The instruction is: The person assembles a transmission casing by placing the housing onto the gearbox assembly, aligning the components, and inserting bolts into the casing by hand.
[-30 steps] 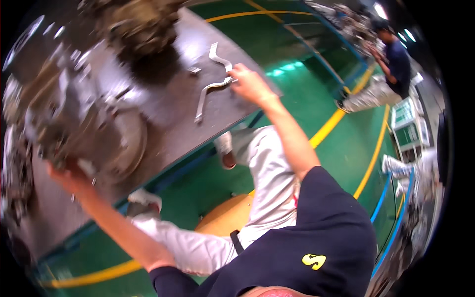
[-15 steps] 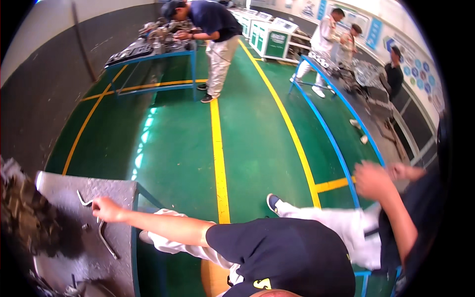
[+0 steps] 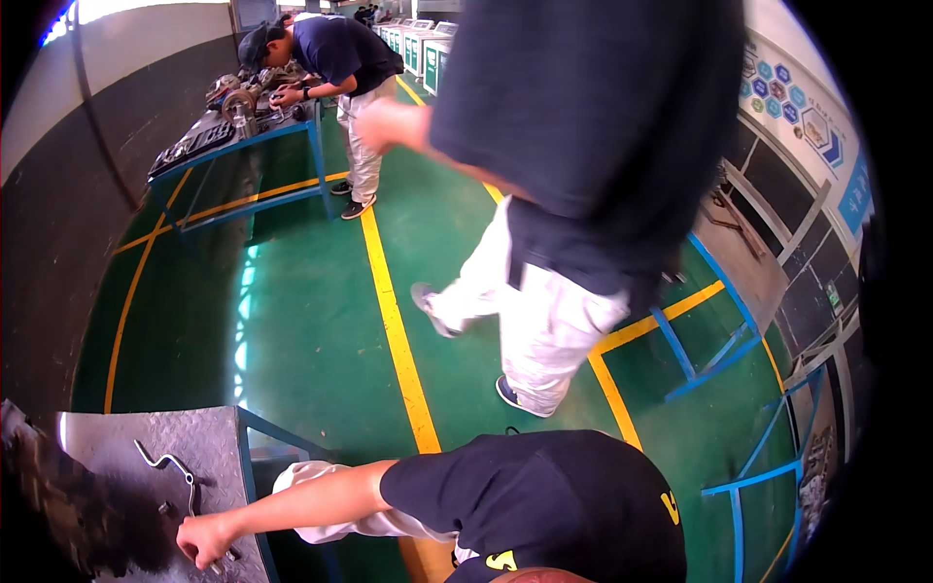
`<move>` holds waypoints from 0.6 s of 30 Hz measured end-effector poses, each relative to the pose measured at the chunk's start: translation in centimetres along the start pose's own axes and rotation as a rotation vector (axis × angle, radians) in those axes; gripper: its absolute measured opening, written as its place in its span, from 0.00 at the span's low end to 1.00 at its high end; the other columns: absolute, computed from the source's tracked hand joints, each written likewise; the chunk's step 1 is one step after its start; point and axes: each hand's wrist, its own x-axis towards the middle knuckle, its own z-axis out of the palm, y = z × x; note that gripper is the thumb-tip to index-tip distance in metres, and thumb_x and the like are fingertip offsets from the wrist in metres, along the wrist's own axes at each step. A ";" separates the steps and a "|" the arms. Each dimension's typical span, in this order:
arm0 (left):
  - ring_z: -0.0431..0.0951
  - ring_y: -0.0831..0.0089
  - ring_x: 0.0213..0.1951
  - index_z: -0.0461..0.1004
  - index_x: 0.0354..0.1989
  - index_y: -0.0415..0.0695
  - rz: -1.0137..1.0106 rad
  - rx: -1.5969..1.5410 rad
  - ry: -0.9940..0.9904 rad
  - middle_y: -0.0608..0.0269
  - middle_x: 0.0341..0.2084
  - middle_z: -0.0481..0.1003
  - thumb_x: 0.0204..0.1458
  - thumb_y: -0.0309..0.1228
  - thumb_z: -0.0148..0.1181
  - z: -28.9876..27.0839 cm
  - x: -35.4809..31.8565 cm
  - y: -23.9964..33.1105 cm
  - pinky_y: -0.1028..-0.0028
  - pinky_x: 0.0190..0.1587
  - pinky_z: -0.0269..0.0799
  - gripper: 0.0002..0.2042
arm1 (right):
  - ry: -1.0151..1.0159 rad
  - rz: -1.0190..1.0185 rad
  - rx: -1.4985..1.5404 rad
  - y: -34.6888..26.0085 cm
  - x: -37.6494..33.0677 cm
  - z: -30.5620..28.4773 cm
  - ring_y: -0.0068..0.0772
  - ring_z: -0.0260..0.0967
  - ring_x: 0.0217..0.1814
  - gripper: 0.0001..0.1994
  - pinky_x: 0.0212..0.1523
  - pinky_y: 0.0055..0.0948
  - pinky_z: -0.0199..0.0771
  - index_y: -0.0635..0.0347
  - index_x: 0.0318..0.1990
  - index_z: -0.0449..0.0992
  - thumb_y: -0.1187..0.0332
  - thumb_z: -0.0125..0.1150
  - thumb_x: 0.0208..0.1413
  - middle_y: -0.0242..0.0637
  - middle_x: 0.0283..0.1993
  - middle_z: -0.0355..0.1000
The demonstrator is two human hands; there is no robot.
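At the lower left, my bare right arm reaches over a dark-topped metal workbench. My right hand has its fingers curled down over the lower part of a speed handle, a crank-shaped silver rod lying on the bench top. The rod's far bends show beyond the hand, and a bit of its near end shows beside the fingers. Close by lies a small metal piece, perhaps a socket. At the bench's left side stands a dark, rough, greasy machine part. My left hand is out of view.
A blurred co-worker in a dark shirt and light trousers is close ahead. Farther left, another person bends over a blue-framed bench with metal parts. Blue frames stand at right; yellow lines cross the green floor.
My right hand has shifted from the middle of the speed handle toward its near end. The view has swung right. The co-worker has come from the right side to the centre.
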 end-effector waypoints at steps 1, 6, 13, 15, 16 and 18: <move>0.75 0.54 0.39 0.73 0.44 0.34 0.003 -0.006 0.001 0.46 0.35 0.73 0.57 0.35 0.64 0.3 -0.2 -0.2 0.60 0.43 0.71 0.15 | -0.011 -0.043 -0.030 -0.3 0.1 0.4 0.35 0.79 0.31 0.09 0.33 0.34 0.78 0.64 0.29 0.82 0.70 0.70 0.39 0.43 0.29 0.80; 0.74 0.69 0.34 0.73 0.48 0.34 -0.303 -0.478 -0.110 0.54 0.36 0.77 0.62 0.32 0.59 1.5 -1.5 -1.7 0.69 0.39 0.72 0.13 | -0.206 -0.119 -0.174 -1.7 -0.3 1.5 0.41 0.78 0.39 0.15 0.41 0.38 0.77 0.56 0.37 0.82 0.56 0.72 0.47 0.42 0.36 0.80; 0.70 0.70 0.52 0.66 0.62 0.38 -0.587 -0.817 -0.295 0.54 0.53 0.71 0.65 0.31 0.52 3.6 -2.3 -9.6 0.75 0.53 0.68 0.19 | -0.242 -0.137 -0.207 -1.3 0.1 3.2 0.43 0.78 0.40 0.15 0.42 0.39 0.77 0.56 0.37 0.82 0.55 0.71 0.48 0.42 0.36 0.80; 0.68 0.70 0.56 0.63 0.66 0.39 -0.692 -0.921 -0.334 0.55 0.57 0.69 0.66 0.31 0.51 4.0 -2.0 -9.2 0.76 0.57 0.67 0.21 | -0.234 -0.118 -0.205 -1.2 0.3 3.3 0.43 0.78 0.40 0.16 0.42 0.39 0.77 0.57 0.37 0.82 0.55 0.71 0.48 0.43 0.36 0.80; 0.73 0.67 0.49 0.69 0.57 0.35 -0.525 -0.765 -0.181 0.52 0.49 0.73 0.64 0.33 0.54 4.1 -1.6 -7.2 0.72 0.51 0.71 0.18 | -0.227 -0.112 -0.197 -1.2 0.2 3.0 0.43 0.78 0.40 0.16 0.42 0.40 0.77 0.57 0.37 0.82 0.55 0.71 0.48 0.43 0.36 0.80; 0.77 0.64 0.42 0.74 0.48 0.30 -0.360 -0.601 -0.030 0.50 0.41 0.77 0.62 0.35 0.56 4.2 -1.4 -6.4 0.68 0.44 0.75 0.17 | -0.220 -0.109 -0.187 -1.3 -0.2 2.8 0.43 0.78 0.40 0.16 0.42 0.40 0.77 0.57 0.37 0.82 0.55 0.71 0.48 0.43 0.36 0.80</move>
